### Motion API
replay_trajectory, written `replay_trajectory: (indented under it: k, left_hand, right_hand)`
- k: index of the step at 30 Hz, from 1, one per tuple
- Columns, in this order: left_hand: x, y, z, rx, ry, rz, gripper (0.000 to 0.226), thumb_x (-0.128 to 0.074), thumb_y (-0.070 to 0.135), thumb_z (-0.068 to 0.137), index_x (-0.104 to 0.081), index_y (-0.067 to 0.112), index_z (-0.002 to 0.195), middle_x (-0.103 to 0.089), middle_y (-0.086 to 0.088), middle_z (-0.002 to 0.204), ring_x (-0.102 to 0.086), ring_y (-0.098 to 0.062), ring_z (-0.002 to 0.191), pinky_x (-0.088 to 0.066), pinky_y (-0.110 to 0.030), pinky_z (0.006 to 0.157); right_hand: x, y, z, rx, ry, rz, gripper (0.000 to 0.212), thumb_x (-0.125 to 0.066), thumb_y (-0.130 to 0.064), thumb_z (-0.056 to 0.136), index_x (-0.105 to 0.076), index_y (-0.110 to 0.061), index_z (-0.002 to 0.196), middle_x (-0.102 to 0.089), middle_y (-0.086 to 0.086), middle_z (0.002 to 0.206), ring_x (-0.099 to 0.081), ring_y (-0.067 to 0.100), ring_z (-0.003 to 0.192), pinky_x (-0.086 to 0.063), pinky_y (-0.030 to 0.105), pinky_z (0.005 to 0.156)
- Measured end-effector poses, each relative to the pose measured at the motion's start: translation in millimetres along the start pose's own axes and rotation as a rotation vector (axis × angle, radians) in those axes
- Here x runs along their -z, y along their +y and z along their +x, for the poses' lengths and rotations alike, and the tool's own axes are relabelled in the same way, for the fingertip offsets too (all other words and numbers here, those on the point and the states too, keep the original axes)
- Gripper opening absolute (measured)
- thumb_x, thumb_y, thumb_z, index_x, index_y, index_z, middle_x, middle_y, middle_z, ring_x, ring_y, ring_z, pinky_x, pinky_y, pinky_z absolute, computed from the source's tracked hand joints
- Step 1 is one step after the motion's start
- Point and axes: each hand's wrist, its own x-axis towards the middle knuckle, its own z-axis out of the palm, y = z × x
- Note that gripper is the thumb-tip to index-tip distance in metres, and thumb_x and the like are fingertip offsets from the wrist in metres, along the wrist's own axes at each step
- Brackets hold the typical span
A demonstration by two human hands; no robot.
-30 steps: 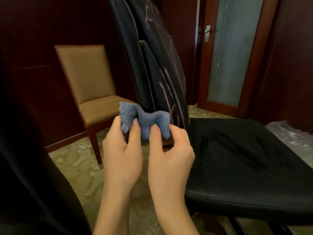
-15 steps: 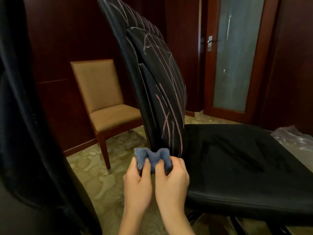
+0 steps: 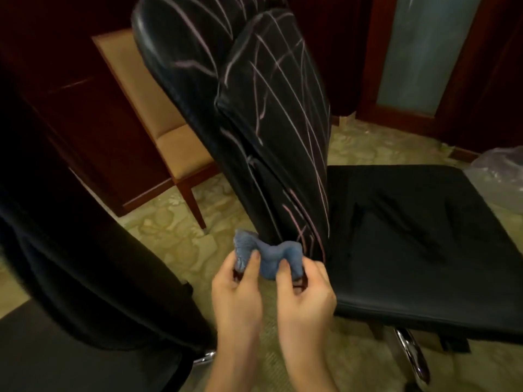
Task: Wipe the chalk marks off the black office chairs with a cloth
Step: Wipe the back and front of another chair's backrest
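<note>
From the head view, both hands are up in front of the person, low and near the base of the chair back. The left hand [image 3: 236, 295] and the right hand [image 3: 304, 298] each pinch one end of the cloth [image 3: 266, 257], a small blue wad bunched between them; the thumbs press into it from this side and the other fingers curl behind, so both sets of fingers are grasping the cloth. It hangs in the air just beside the lower edge of the backrest [image 3: 271, 114], and I cannot tell whether it touches the leather.

The backrest is tilted and crossed all over with pale chalk lines [image 3: 285, 89], from the top down to the foot. The seat [image 3: 418, 236] looks plain black, with no marks I can make out. A second black chair [image 3: 70, 250] stands close on the left, dark and hard to read. A tan chair [image 3: 158, 117] stands behind, by the wall.

To my eye the cloth is being folded or readied, and wiping of this backrest is not yet done. The next move calls for one hand to press the cloth flat on the leather and rub along the lines, perhaps with the other steadying the backrest.
</note>
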Motion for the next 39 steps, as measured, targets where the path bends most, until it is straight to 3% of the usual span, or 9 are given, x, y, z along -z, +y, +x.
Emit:
replay_trajectory:
  k: [4, 9, 15, 20, 23, 25, 29, 34, 39]
  left_hand:
    - [2, 51, 4, 0.060, 0.001, 0.000, 0.017, -0.058, 0.012, 0.098, -0.073, 0.015, 0.093, -0.073, -0.011, 0.089, -0.068, -0.025, 0.085, -0.054, -0.047, 0.082]
    - [10, 141, 7, -0.010, 0.047, -0.109, 0.018, -0.059, 0.015, 0.096, -0.068, 0.019, 0.082, -0.062, -0.009, 0.079, -0.055, -0.018, 0.070, -0.044, -0.035, 0.064]
    - [12, 171, 11, -0.056, 0.078, 0.085, 0.016, -0.054, 0.014, 0.100, -0.066, 0.012, 0.091, -0.067, -0.010, 0.082, -0.061, -0.023, 0.074, -0.050, -0.040, 0.067]
    - [21, 114, 20, 0.350, -0.088, 0.231, 0.018, -0.060, 0.023, 0.097, -0.068, 0.011, 0.088, -0.063, -0.014, 0.069, -0.050, -0.023, 0.062, -0.040, -0.036, 0.057]
    - [17, 110, 32, 0.506, -0.125, 0.140, 0.015, -0.060, 0.021, 0.099, -0.072, 0.013, 0.099, -0.073, -0.015, 0.086, -0.063, -0.025, 0.078, -0.044, -0.038, 0.069]
    - [15, 124, 37, 0.473, -0.090, 0.096, 0.014, -0.059, 0.017, 0.100, -0.073, 0.016, 0.104, -0.076, -0.006, 0.094, -0.071, -0.019, 0.092, -0.051, -0.037, 0.076]
    - [23, 192, 43, 0.239, -0.035, 0.052, 0.015, -0.056, 0.011, 0.100, -0.069, 0.012, 0.093, -0.065, 0.005, 0.071, -0.058, -0.005, 0.066, -0.044, -0.026, 0.062]
    - [37, 277, 68, 0.023, -0.081, -0.011, 0.017, -0.057, 0.011, 0.099, -0.069, 0.017, 0.089, -0.064, -0.008, 0.081, -0.059, -0.019, 0.079, -0.046, -0.035, 0.071]
    - [41, 297, 88, -0.048, -0.053, 0.078, 0.012, -0.059, 0.018, 0.098, -0.070, 0.020, 0.096, -0.070, -0.002, 0.086, -0.065, -0.017, 0.081, -0.051, -0.036, 0.074]
  right_hand:
    - [-1, -58, 13, -0.084, -0.024, 0.028, 0.021, -0.054, -0.034, 0.083, -0.065, -0.017, 0.080, -0.054, -0.010, 0.082, -0.058, 0.008, 0.072, -0.045, 0.023, 0.062]
    - [-4, -152, 37, 0.039, -0.066, 0.071, 0.019, -0.056, -0.025, 0.082, -0.067, -0.009, 0.079, -0.055, -0.007, 0.080, -0.055, -0.002, 0.072, -0.037, 0.004, 0.064]
    - [-13, -182, 45, 0.036, -0.082, 0.052, 0.019, -0.059, -0.024, 0.083, -0.069, -0.008, 0.086, -0.057, -0.006, 0.083, -0.057, 0.001, 0.075, -0.041, 0.006, 0.065]
    - [-10, -130, 33, -0.241, -0.114, -0.090, 0.035, -0.052, -0.034, 0.079, -0.072, -0.010, 0.093, -0.057, -0.009, 0.088, -0.058, 0.004, 0.083, -0.044, 0.018, 0.071]
    - [-7, -122, 39, -0.297, -0.170, -0.165, 0.038, -0.049, -0.038, 0.079, -0.071, -0.009, 0.090, -0.055, -0.009, 0.087, -0.057, 0.009, 0.082, -0.044, 0.025, 0.073]
    - [-11, -137, 47, -0.283, -0.177, -0.200, 0.036, -0.050, -0.038, 0.080, -0.070, -0.009, 0.087, -0.053, -0.011, 0.085, -0.058, 0.010, 0.080, -0.044, 0.025, 0.072]
    - [-26, -201, 55, -0.216, -0.135, -0.159, 0.024, -0.058, -0.029, 0.081, -0.070, -0.009, 0.087, -0.056, -0.009, 0.084, -0.055, -0.003, 0.082, -0.042, 0.010, 0.071]
    - [-52, -285, 78, -0.071, -0.139, -0.066, 0.019, -0.058, -0.028, 0.082, -0.068, -0.012, 0.083, -0.055, -0.009, 0.082, -0.056, 0.001, 0.073, -0.038, 0.006, 0.063]
    - [-75, -306, 94, -0.035, -0.186, -0.037, 0.024, -0.057, -0.032, 0.083, -0.069, -0.012, 0.088, -0.057, -0.009, 0.086, -0.057, 0.004, 0.074, -0.042, 0.010, 0.064]
